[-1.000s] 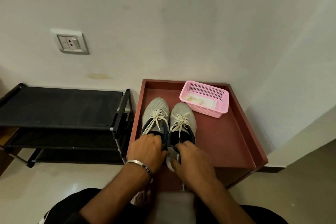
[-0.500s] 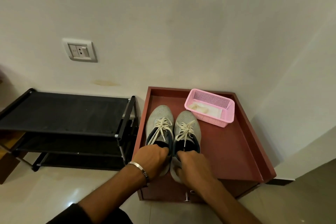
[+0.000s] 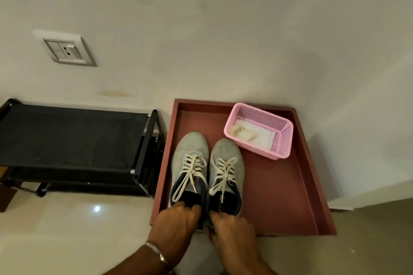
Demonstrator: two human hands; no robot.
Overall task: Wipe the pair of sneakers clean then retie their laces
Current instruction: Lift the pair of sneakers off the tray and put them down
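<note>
while both arms reach forward and down, the left hand (image 3: 176, 223) grips the heel of the left sneaker (image 3: 190, 167) and the right hand (image 3: 232, 229) grips the heel of the right sneaker (image 3: 226, 174). the two sneakers stand side by side on one red tray-top (image 3: 290, 196). one pink basket (image 3: 259, 130) holds a white cloth (image 3: 243, 134).

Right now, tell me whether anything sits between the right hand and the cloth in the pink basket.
Nothing loose does. The right hand grips the right sneaker's heel; bare red tray lies between. Only the pink basket's wall rings the cloth, so reach over it.
</note>
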